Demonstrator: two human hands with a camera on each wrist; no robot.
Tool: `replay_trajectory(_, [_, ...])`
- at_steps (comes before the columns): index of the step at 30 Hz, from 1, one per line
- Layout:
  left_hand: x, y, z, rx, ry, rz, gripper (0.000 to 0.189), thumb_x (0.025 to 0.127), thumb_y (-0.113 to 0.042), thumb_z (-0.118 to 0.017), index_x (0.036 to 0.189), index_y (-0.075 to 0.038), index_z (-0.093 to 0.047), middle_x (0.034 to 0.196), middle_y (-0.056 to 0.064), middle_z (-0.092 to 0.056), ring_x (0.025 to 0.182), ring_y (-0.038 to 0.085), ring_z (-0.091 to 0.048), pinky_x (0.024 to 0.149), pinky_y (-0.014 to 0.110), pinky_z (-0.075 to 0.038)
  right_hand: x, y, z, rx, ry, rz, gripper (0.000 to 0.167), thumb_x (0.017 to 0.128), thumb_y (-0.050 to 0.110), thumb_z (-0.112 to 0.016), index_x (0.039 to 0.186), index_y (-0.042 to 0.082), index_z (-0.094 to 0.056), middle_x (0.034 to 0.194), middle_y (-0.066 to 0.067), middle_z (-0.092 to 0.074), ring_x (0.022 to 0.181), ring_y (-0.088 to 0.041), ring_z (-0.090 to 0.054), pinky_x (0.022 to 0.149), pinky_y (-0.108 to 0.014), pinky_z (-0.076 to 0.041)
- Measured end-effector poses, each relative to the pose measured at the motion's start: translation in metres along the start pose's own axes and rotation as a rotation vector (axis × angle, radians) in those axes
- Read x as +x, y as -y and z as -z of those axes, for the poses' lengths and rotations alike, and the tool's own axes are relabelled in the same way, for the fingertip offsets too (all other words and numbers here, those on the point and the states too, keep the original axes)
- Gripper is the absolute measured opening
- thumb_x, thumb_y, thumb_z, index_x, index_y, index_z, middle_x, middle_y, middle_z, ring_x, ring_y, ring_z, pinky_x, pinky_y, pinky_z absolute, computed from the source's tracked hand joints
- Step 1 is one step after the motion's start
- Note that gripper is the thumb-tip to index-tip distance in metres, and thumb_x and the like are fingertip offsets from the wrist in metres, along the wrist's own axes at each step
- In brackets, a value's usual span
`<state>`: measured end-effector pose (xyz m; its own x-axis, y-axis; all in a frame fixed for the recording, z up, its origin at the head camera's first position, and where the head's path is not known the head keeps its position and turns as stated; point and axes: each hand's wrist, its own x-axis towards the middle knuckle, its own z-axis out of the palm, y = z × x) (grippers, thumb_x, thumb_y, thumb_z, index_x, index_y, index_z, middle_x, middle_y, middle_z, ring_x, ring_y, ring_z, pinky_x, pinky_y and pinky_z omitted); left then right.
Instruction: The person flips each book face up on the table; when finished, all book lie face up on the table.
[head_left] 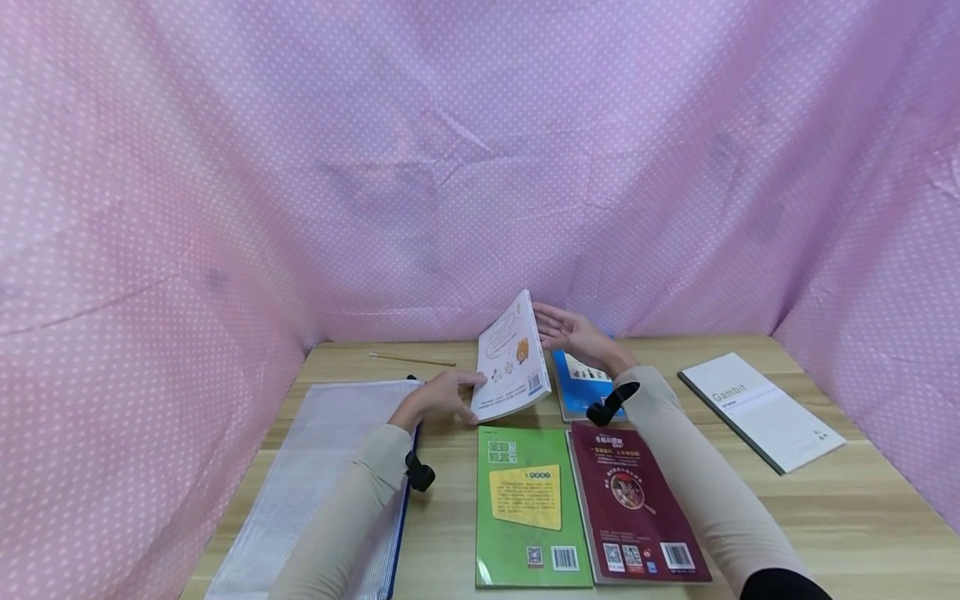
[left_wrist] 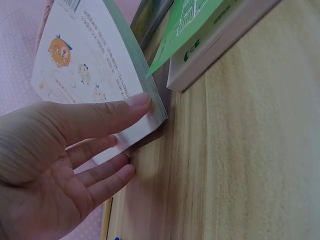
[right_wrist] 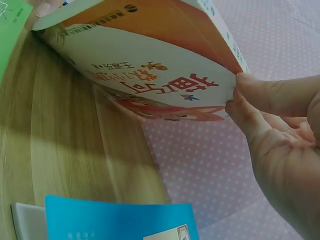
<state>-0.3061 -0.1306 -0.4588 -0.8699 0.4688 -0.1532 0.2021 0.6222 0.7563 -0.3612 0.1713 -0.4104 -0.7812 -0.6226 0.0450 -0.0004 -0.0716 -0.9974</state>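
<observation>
A white paperback book point(head_left: 510, 358) with an orange cartoon animal on its back stands tilted above the table's far middle. My left hand point(head_left: 442, 396) holds its lower left corner, thumb on the back cover and fingers underneath. Along the spine edge, my right hand point(right_wrist: 285, 130) pinches the book between thumb and forefinger. In the right wrist view the orange and white front cover shows. Below the right hand lies a blue book point(head_left: 588, 400), partly hidden by the arm. Nearer me, a green book point(head_left: 495, 533) and a maroon book point(head_left: 652, 525) lie side by side.
A translucent zip folder point(head_left: 307, 467) with a blue edge lies at the left, partly under my left arm. Behind it is a pencil point(head_left: 412, 360). A white "Gambit" notebook point(head_left: 772, 408) lies at the right. Pink dotted cloth point(head_left: 480, 167) hangs around the table.
</observation>
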Motion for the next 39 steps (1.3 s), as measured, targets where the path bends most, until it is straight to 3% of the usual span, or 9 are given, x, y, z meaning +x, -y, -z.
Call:
replay_trajectory(5, [0.001,0.0,0.0,-0.002,0.014,-0.007,0.094,0.071,0.001,-0.09,0.152,-0.022,-0.049,0.154,0.011,-0.051,0.147,0.031,-0.04,0.127,0.051,-0.025,0.004,0.001,-0.003,0.002,-0.009,0.001,0.081,0.096,-0.015,-0.054,0.163,0.006,-0.015,0.172,-0.012,-0.013,0.158,-0.031,-0.017,0.12,-0.032,-0.037])
replay_trajectory(9, [0.001,0.0,0.003,-0.032,0.038,-0.009,0.093,0.073,0.001,-0.088,0.154,-0.022,-0.047,0.155,0.012,-0.05,0.146,0.033,-0.041,0.126,0.051,-0.027,0.008,0.001,-0.008,-0.038,-0.03,0.016,0.078,0.097,-0.011,-0.055,0.163,0.006,-0.017,0.171,-0.013,-0.016,0.157,-0.031,-0.02,0.125,-0.039,-0.031])
replay_trajectory(13, [0.0,-0.004,0.01,-0.088,0.094,-0.067,0.088,0.079,-0.001,-0.083,0.156,-0.013,-0.042,0.16,0.016,-0.042,0.145,0.04,-0.043,0.123,0.053,-0.034,0.013,-0.001,-0.015,-0.069,-0.068,0.03,0.075,0.098,-0.006,-0.058,0.162,0.006,-0.021,0.17,-0.014,-0.021,0.156,-0.032,-0.024,0.126,-0.044,-0.029])
replay_trajectory(17, [-0.001,-0.009,0.019,-0.151,0.153,-0.133,0.078,0.09,-0.004,-0.073,0.158,-0.009,-0.036,0.162,0.018,-0.038,0.143,0.043,-0.045,0.119,0.052,-0.04,0.018,-0.001,-0.026,-0.083,-0.115,0.027,0.074,0.098,-0.002,-0.063,0.161,0.009,-0.027,0.168,-0.011,-0.027,0.154,-0.028,-0.03,0.125,-0.041,-0.032])
replay_trajectory(21, [0.0,-0.017,0.026,-0.181,0.16,-0.201,0.068,0.099,-0.008,-0.063,0.16,-0.009,-0.031,0.16,0.021,-0.04,0.14,0.041,-0.048,0.118,0.051,-0.042,0.022,0.001,-0.034,-0.108,-0.164,0.026,0.07,0.097,0.005,-0.067,0.159,0.012,-0.035,0.165,-0.008,-0.035,0.151,-0.024,-0.037,0.123,-0.039,-0.036])
replay_trajectory(25, [0.002,-0.025,0.032,-0.256,0.139,-0.258,0.064,0.101,-0.006,-0.059,0.16,-0.008,-0.033,0.158,0.023,-0.042,0.144,0.043,-0.043,0.117,0.051,-0.043,0.025,0.002,-0.039,-0.127,-0.175,0.046,0.067,0.097,0.007,-0.068,0.157,0.011,-0.039,0.163,-0.01,-0.039,0.149,-0.026,-0.04,0.123,-0.041,-0.036])
replay_trajectory(29, [0.002,-0.029,0.036,-0.305,0.101,-0.261,0.061,0.101,-0.007,-0.059,0.158,-0.011,-0.037,0.156,0.021,-0.045,0.146,0.046,-0.037,0.113,0.049,-0.048,0.027,0.003,-0.042,-0.147,-0.177,0.06,0.066,0.097,0.007,-0.069,0.156,0.01,-0.04,0.161,-0.011,-0.041,0.149,-0.027,-0.041,0.123,-0.042,-0.037])
replay_trajectory(35, [-0.003,-0.035,0.037,-0.439,0.08,-0.203,0.058,0.104,-0.012,-0.057,0.159,-0.014,-0.037,0.158,0.018,-0.043,0.139,0.041,-0.049,0.107,0.052,-0.053,0.029,0.001,-0.047,-0.191,-0.186,0.045,0.066,0.096,0.012,-0.071,0.155,0.014,-0.042,0.16,-0.009,-0.044,0.148,-0.026,-0.043,0.122,-0.043,-0.038])
replay_trajectory(39, [-0.007,-0.038,0.037,-0.512,0.053,-0.175,0.053,0.107,-0.02,-0.053,0.158,-0.016,-0.038,0.161,0.014,-0.039,0.14,0.038,-0.049,0.104,0.051,-0.055,0.031,-0.001,-0.054,-0.225,-0.187,0.036,0.067,0.096,0.014,-0.072,0.156,0.014,-0.042,0.16,-0.01,-0.044,0.147,-0.03,-0.044,0.121,-0.046,-0.039])
